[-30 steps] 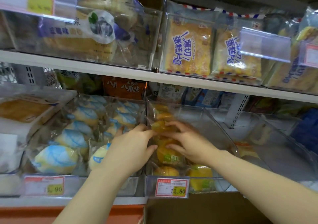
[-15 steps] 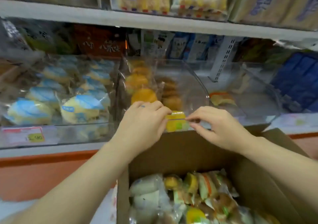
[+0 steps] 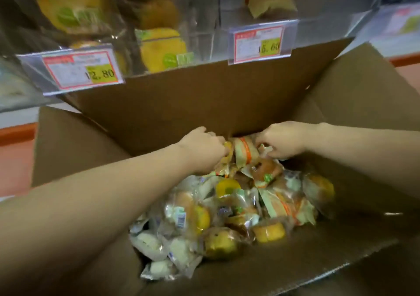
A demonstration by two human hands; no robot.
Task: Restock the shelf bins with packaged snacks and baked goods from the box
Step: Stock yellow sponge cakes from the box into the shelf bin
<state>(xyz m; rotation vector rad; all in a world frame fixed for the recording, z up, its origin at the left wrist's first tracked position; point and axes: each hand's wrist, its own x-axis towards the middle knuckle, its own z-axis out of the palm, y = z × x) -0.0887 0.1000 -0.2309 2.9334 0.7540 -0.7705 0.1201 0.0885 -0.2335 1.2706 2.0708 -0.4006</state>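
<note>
Now both hands dig at the box's (image 3: 204, 104) twelve o'clock: left hand (image 3: 204, 152) and right hand (image 3: 284, 142) pinch an orange-banded packet (image 3: 244, 152) (blurred).

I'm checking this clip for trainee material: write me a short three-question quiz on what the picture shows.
1. True or false: both hands are down in the cardboard box.
2. Which price tag is on the left: A) 12.80 B) 15.60 C) 9.90?
3. Fill in: the packet between the hands has an ______ stripe.

Key
1. True: the left hand and right hand reach into the pile of wrapped buns at the far side.
2. A: the left price tag reads 12.80; the right price tag seems to read 15.60.
3. Orange, on the striped packet.
</note>
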